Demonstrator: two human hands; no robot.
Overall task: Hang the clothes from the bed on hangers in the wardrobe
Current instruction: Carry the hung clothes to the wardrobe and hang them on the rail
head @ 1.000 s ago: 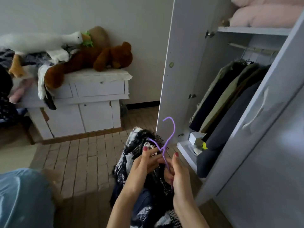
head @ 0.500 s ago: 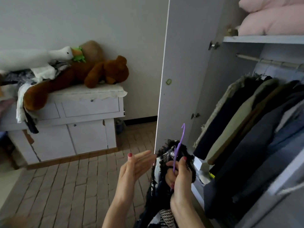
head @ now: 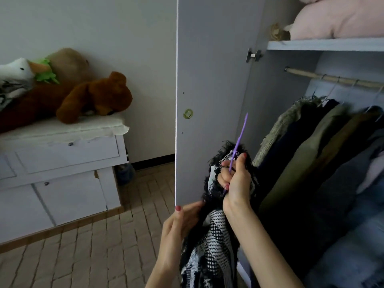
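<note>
Purple hanger (head: 239, 143): hook upward, tilted right.
Right hand (head: 236, 181): grips hanger neck and black-and-white garment (head: 209, 242).
Left hand (head: 178, 223): fingers straight, touching garment's side.

A plain pale wall (head: 104, 28) stands at the far side. Against it on the left is a white cabinet (head: 62, 173) with drawers, plush toys (head: 93, 96) lying on top. The brick-patterned floor (head: 93, 246) is tan in soft daylight.
</note>
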